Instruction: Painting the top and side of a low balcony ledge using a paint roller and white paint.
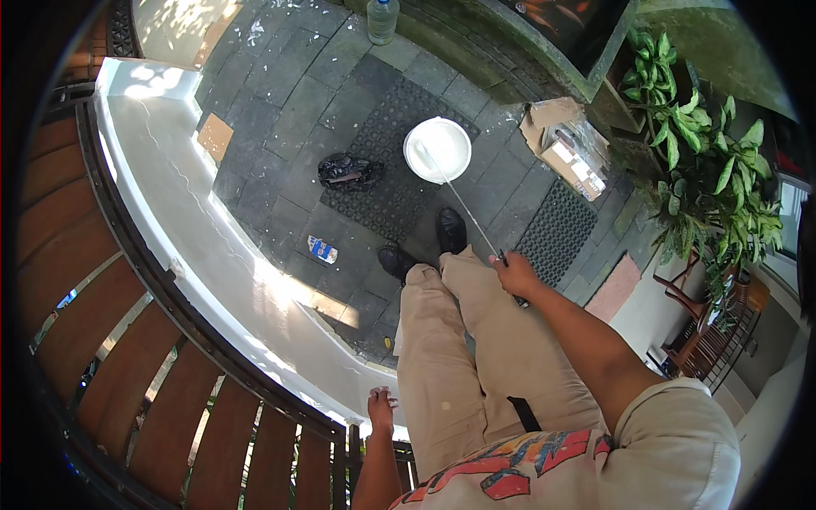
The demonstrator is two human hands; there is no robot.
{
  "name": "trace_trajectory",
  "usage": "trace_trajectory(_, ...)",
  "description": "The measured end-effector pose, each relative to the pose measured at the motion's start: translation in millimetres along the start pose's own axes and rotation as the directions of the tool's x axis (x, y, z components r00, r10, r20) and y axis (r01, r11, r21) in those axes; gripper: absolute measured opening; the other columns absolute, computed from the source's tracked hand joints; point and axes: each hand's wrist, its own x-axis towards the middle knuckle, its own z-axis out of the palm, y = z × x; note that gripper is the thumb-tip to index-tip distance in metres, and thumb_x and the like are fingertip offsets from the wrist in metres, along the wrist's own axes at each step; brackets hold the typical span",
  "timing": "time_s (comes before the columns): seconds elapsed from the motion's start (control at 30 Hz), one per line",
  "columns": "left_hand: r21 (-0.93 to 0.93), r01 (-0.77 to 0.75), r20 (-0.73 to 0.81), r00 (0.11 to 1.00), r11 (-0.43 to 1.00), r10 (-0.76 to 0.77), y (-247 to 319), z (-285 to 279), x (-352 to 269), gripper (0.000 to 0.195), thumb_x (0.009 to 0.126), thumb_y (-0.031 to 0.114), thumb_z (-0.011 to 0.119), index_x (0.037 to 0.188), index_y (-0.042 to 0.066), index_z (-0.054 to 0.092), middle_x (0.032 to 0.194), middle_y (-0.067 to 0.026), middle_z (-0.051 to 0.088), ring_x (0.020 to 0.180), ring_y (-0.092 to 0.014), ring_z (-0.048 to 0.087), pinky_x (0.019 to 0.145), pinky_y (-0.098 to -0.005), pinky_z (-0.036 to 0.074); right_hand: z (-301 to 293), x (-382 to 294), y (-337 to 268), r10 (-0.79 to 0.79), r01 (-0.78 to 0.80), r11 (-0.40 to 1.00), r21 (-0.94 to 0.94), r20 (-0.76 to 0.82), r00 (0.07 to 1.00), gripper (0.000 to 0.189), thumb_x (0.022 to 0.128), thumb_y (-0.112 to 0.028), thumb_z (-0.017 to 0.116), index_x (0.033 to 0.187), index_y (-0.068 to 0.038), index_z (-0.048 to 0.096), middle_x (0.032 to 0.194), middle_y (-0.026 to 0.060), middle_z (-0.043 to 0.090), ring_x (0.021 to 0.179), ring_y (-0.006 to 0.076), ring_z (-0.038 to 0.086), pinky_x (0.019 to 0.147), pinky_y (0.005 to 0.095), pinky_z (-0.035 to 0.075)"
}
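My right hand grips the dark handle of a long thin rod, perhaps a roller or stirrer. The rod slants down into a round white bucket, where its far end meets white material; the exact tool head is hard to make out. The bucket stands on a perforated dark rubber mat beyond my black shoes. My left hand hangs low beside my left leg, near the white wall, with fingers partly curled and white smears on the fingertips. Nothing shows in it.
A black plastic bag lies left of the bucket; flattened cardboard lies right. A plastic bottle stands by the fish pond's edge. A low wall with a slatted fence curves along the left. Leafy plants stand right.
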Motion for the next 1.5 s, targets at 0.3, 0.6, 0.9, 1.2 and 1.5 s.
trace_trajectory(0.3, 0.102, -0.128, 0.021, 0.992, 0.987, 0.127, 53, 34, 25, 0.014, 0.092, 0.022, 0.051, 0.094, 0.008, 0.052, 0.083, -0.0036, 0.053, 0.066, -0.013, 0.054, 0.057, -0.0265, 0.045, 19, -10, 73, -0.249, 0.231, 0.964, -0.134, -0.139, 0.958, 0.044, 0.090, -0.037, 0.056, 0.086, 0.007, 0.053, 0.077, 0.0279, 0.060, 0.078, 0.0463, 0.059, 0.068, 0.0481, 0.046)
trace_trajectory(0.6, 0.347, -0.510, 0.470, 0.821, 0.787, 0.324, 198, 265, 117, 0.030, 0.093, 0.038, 0.055, 0.096, 0.007, 0.056, 0.084, -0.0005, 0.057, 0.075, -0.011, 0.055, 0.067, -0.0264, 0.047, 13, 42, 135, -0.212, 0.188, 0.963, -0.194, -0.108, 0.971, 0.044, 0.091, -0.037, 0.056, 0.097, 0.006, 0.051, 0.079, 0.0277, 0.061, 0.077, 0.0478, 0.059, 0.069, 0.0506, 0.047)
trace_trajectory(0.9, 0.106, -0.139, 0.574, 0.817, 0.985, 0.054, 224, 427, 150, 0.066, 0.088, 0.060, 0.050, 0.119, 0.002, 0.043, 0.108, -0.0117, 0.057, 0.108, -0.025, 0.055, 0.092, -0.0401, 0.043, 6, 71, 173, -0.299, 0.288, 0.942, -0.170, -0.043, 0.953, 0.043, 0.090, -0.034, 0.058, 0.101, 0.007, 0.051, 0.075, 0.0260, 0.060, 0.072, 0.0444, 0.061, 0.063, 0.0488, 0.048)
trace_trajectory(1.2, -0.233, -0.046, 0.517, 0.840, 0.971, 0.164, 224, 418, 165, 0.034, 0.101, 0.035, 0.031, 0.081, 0.011, 0.046, 0.073, -0.0044, 0.054, 0.074, -0.022, 0.060, 0.080, -0.0419, 0.053, 13, 87, 161, -0.256, 0.260, 0.959, -0.113, 0.048, 0.966, 0.039, 0.089, -0.037, 0.059, 0.093, 0.001, 0.052, 0.074, 0.0246, 0.061, 0.071, 0.0429, 0.062, 0.062, 0.0473, 0.048)
trace_trajectory(1.5, -0.241, -0.171, 0.485, 0.831, 0.955, 0.272, 223, 401, 139, 0.036, 0.099, 0.042, 0.038, 0.084, 0.011, 0.048, 0.072, -0.0051, 0.055, 0.073, -0.021, 0.062, 0.076, -0.0397, 0.054, 16, 76, 154, -0.212, 0.212, 0.977, 0.012, 0.097, 0.972, 0.040, 0.088, -0.038, 0.060, 0.096, 0.001, 0.053, 0.071, 0.0228, 0.061, 0.069, 0.0405, 0.063, 0.062, 0.0447, 0.049)
